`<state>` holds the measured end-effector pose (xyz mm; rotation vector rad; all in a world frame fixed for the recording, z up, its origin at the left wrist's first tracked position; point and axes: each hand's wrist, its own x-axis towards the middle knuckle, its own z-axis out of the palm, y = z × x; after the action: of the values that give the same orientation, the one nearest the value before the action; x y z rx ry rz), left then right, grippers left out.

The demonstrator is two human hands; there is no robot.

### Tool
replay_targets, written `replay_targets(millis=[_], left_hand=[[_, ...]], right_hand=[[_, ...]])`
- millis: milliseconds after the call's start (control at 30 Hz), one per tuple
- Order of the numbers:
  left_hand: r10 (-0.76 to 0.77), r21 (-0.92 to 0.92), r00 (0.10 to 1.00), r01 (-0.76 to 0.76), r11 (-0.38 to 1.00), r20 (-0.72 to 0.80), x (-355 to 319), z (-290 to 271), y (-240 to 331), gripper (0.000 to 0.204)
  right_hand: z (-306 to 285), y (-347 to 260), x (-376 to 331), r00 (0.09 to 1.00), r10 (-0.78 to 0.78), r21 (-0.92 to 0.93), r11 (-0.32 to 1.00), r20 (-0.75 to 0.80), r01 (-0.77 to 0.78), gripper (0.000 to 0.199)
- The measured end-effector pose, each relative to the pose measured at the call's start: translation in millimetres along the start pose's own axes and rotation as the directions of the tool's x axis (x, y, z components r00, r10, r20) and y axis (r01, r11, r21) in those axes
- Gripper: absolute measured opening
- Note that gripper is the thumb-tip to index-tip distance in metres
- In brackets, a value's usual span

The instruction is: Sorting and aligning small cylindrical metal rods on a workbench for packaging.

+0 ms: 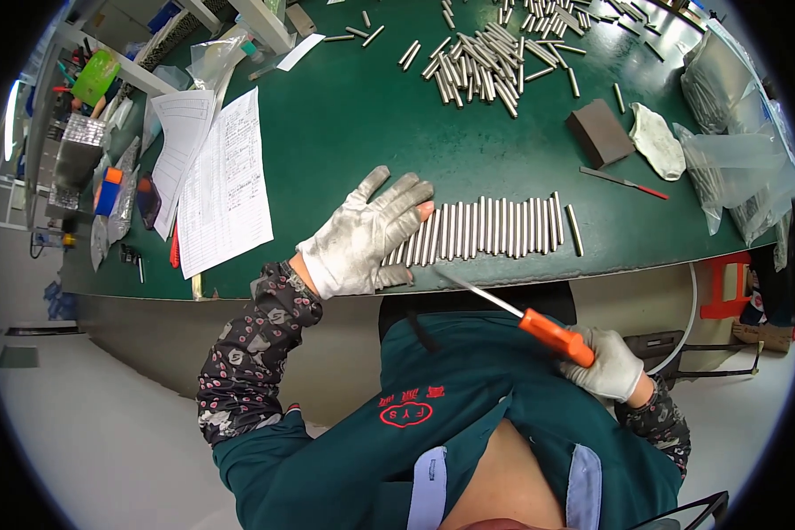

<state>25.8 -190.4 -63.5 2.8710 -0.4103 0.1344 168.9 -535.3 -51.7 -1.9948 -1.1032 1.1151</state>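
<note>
A row of slim metal rods (495, 227) lies side by side near the front edge of the green table. My left hand (362, 234), in a worn grey-white glove, rests flat over the left end of that row, its fingers spread and some rods hidden beneath. One bare fingertip shows through the glove. Beyond the row's right end, one rod (575, 230) lies slightly apart. My right hand (605, 364), also gloved, is closed round the handle of an orange screwdriver (552, 334) in front of the table. Its long shaft points up-left, the tip close to the table edge below the rods.
A heap of loose rods (481, 66) covers the back middle. To the right are a brown block (601, 132), a white cloth (657, 143), a red-handled file (623, 182) and plastic bags of rods (738, 168). Papers (225, 185) lie left, beside a shelf frame (119, 57).
</note>
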Motion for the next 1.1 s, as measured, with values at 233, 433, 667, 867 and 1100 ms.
replay_targets(millis=[233, 433, 667, 867, 1100], left_hand=[[-0.03, 0.018, 0.999, 0.029, 0.999, 0.03, 5, -6, 5, 0.081], [0.03, -0.006, 0.999, -0.03, 1.0, -0.011, 38, -12, 15, 0.09], [0.112, 0.038, 0.991, -0.116, 0.993, 0.078, 72, 6, 22, 0.095], [0.091, 0.07, 0.984, -0.103, 0.992, 0.152, 78, 2, 25, 0.097], [0.088, 0.026, 0.991, -0.091, 0.995, 0.101, 116, -15, 42, 0.082]], right_hand=[[-12, 13, -11, 0.978, 0.198, 0.093, 0.977, -0.066, -0.192, 0.026], [-11, 32, -33, 0.985, 0.113, 0.046, 0.993, -0.13, -0.108, 0.018], [-12, 43, -48, 0.958, 0.202, 0.122, 0.976, -0.204, -0.18, 0.017], [-23, 44, -62, 0.953, 0.201, 0.198, 0.968, -0.226, -0.157, 0.017], [-89, 28, -49, 0.833, 0.32, 0.501, 0.864, -0.452, -0.06, 0.037]])
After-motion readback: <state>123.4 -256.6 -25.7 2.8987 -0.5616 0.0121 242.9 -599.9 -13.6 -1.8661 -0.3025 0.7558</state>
